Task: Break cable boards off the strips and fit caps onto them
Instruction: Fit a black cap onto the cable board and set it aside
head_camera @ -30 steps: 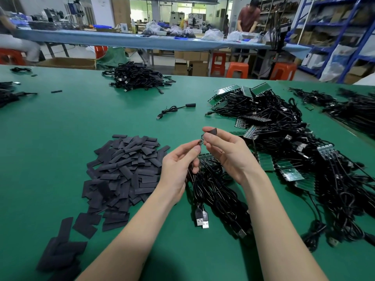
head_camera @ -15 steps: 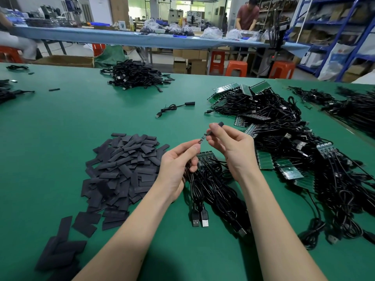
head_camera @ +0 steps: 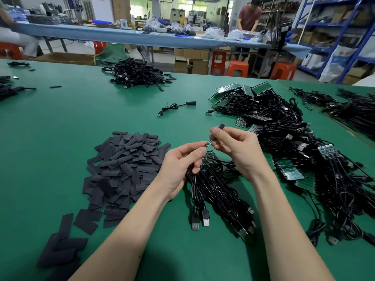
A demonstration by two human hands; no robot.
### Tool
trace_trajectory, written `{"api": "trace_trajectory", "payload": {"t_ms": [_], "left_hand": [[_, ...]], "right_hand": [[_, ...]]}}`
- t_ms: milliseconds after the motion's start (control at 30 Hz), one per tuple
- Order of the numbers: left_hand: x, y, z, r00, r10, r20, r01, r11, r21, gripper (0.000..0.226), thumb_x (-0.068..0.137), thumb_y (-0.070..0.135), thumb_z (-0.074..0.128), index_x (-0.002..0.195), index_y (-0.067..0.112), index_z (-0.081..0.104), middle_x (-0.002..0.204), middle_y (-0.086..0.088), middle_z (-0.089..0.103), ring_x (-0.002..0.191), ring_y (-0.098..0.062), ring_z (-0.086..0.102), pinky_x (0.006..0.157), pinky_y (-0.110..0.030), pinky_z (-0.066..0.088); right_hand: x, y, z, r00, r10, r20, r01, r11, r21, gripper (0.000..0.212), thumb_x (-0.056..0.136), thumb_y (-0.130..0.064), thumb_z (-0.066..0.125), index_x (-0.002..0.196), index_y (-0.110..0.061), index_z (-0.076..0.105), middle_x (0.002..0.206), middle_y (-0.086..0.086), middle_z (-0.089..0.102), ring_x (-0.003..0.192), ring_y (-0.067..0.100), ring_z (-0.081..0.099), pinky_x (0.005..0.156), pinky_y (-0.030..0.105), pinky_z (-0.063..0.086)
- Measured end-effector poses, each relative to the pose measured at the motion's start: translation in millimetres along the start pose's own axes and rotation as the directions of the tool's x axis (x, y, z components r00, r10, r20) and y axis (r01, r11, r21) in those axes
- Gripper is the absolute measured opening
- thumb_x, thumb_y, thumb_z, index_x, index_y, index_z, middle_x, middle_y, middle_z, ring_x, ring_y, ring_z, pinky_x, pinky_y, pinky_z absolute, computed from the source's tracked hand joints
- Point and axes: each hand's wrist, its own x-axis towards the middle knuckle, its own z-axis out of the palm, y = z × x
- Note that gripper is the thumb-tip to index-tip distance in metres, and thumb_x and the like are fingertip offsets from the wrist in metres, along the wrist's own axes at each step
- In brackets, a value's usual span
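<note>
Above the green table (head_camera: 60,122), my left hand (head_camera: 180,165) pinches the small cable board (head_camera: 207,144) at its cable end. My right hand (head_camera: 237,147) pinches a black cap (head_camera: 218,131) and holds it over the board's free tip. The cap sticks up past my fingers. Under my hands lies a strip of green boards (head_camera: 210,161) with black USB cables (head_camera: 215,191) running toward me. A heap of flat black caps (head_camera: 125,169) lies left of my hands.
A big tangle of board strips and cables (head_camera: 294,155) fills the right side. One capped cable (head_camera: 176,107) lies alone at mid-table, a cable pile (head_camera: 138,75) behind it. Loose caps (head_camera: 63,246) lie front left. A person (head_camera: 248,16) works at the far bench.
My right hand has lifted the cap a little up and right, with more of the cap showing above my fingers. The left hand keeps its hold on the board.
</note>
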Motion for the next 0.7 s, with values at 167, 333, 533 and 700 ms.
{"api": "trace_trajectory", "payload": {"t_ms": [167, 333, 533, 700], "left_hand": [[-1, 0, 2, 0.998, -0.005, 0.059, 0.001, 0.998, 0.058, 0.021, 0.077, 0.015, 0.074, 0.097, 0.011, 0.080, 0.066, 0.000, 0.055, 0.053, -0.006, 0.046, 0.046, -0.015, 0.038], [-3, -1, 1, 0.998, 0.001, 0.056, -0.007, 0.994, 0.106, 0.016, 0.088, 0.005, 0.068, 0.095, 0.012, 0.081, 0.067, -0.002, 0.056, 0.053, -0.006, 0.046, 0.046, -0.016, 0.038], [-2, -2, 2, 1.000, -0.001, 0.020, -0.001, 0.997, 0.079, 0.014, 0.087, 0.005, 0.069, 0.095, 0.011, 0.079, 0.064, -0.001, 0.056, 0.053, -0.006, 0.046, 0.046, -0.016, 0.039], [-1, -2, 2, 1.000, 0.025, -0.013, -0.024, 0.997, 0.074, 0.030, 0.078, 0.016, 0.075, 0.107, 0.011, 0.074, 0.073, -0.009, 0.058, 0.054, -0.007, 0.048, 0.047, -0.017, 0.040]], "right_hand": [[-3, -10, -16, 0.980, 0.155, 0.123, -0.159, 0.987, 0.026, 0.024, 0.075, -0.026, 0.079, 0.086, -0.004, 0.079, 0.081, 0.007, 0.071, 0.067, 0.010, 0.063, 0.067, 0.016, 0.054], [-2, -16, -24, 0.963, 0.222, 0.155, -0.224, 0.975, -0.005, 0.022, 0.074, -0.023, 0.081, 0.087, -0.006, 0.081, 0.085, 0.008, 0.071, 0.069, 0.009, 0.066, 0.068, 0.014, 0.054], [-4, -13, -21, 0.973, 0.153, 0.171, -0.156, 0.988, 0.004, 0.030, 0.066, -0.027, 0.085, 0.087, -0.006, 0.081, 0.088, 0.008, 0.074, 0.076, 0.013, 0.068, 0.073, 0.018, 0.055], [-6, -3, -10, 0.980, 0.151, 0.129, -0.160, 0.985, 0.068, 0.022, 0.071, -0.017, 0.079, 0.090, -0.007, 0.079, 0.088, 0.006, 0.075, 0.076, 0.013, 0.069, 0.074, 0.018, 0.056]]}}
